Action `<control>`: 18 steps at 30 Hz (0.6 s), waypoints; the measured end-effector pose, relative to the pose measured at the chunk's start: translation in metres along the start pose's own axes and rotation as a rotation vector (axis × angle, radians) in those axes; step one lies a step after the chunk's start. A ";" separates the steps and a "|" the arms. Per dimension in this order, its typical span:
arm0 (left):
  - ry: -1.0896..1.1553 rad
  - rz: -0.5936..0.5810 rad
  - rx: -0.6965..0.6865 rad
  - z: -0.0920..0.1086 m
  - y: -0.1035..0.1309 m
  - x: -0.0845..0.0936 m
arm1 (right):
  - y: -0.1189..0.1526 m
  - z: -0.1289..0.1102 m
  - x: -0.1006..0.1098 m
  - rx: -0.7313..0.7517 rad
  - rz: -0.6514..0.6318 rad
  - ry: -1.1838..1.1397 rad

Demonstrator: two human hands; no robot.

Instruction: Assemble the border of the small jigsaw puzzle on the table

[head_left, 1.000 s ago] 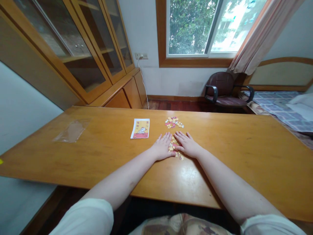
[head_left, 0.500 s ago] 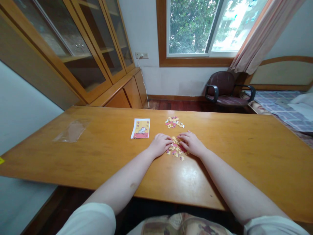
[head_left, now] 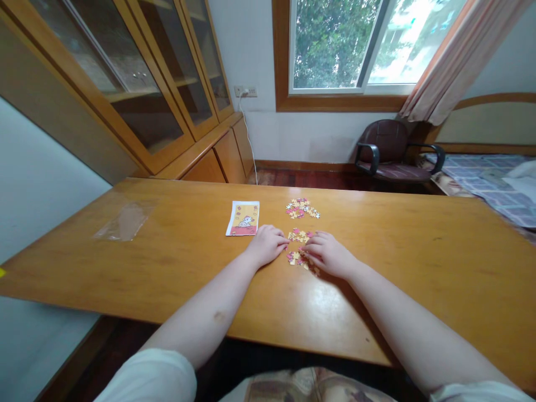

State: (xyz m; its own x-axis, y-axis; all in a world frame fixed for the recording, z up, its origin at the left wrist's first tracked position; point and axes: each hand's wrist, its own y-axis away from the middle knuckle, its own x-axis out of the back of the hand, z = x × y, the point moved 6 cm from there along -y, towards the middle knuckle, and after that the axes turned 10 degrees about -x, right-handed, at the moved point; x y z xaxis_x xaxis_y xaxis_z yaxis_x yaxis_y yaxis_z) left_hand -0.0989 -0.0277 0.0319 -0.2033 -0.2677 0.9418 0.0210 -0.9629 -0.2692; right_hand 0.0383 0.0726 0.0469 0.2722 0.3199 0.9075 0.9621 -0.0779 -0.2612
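Loose jigsaw puzzle pieces (head_left: 300,237), yellow and pink, lie on the wooden table between my hands, with another cluster of pieces (head_left: 295,258) just nearer to me. My left hand (head_left: 268,245) rests at the left side of these pieces, its fingers stretched toward them; a small pink bit shows by its fingertips. On the right, my right hand (head_left: 329,254) reaches over the nearer cluster with fingers slightly apart, touching pieces and covering some. A picture card (head_left: 243,219) with a white cartoon animal on yellow and pink lies left of the pieces.
Beyond my hands sits a separate pile of puzzle pieces (head_left: 300,207). A clear plastic bag (head_left: 124,221) lies on the left part of the table (head_left: 201,262). A glass-door cabinet (head_left: 167,84) stands behind at left, and an armchair (head_left: 387,148) is past the far edge.
The pieces between my hands have spread into two clusters with a gap of bare wood. My left hand has drawn slightly left; my right hand is slightly lower, over the nearer pieces.
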 end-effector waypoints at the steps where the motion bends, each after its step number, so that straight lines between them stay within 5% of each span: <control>1: 0.014 0.013 0.013 -0.001 0.000 0.002 | 0.000 -0.009 -0.002 0.034 -0.021 0.014; 8: 0.101 0.152 0.142 -0.014 0.002 0.013 | -0.008 -0.028 -0.026 -0.043 -0.036 0.108; 18: 0.138 0.168 0.144 -0.015 0.002 0.010 | -0.009 -0.033 -0.030 0.011 -0.022 0.024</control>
State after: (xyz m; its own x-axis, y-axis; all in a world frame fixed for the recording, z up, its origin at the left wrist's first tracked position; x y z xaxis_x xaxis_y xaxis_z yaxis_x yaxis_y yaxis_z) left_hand -0.1153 -0.0314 0.0382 -0.3168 -0.4265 0.8472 0.2029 -0.9030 -0.3788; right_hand 0.0221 0.0327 0.0327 0.2512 0.2989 0.9206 0.9678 -0.0606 -0.2444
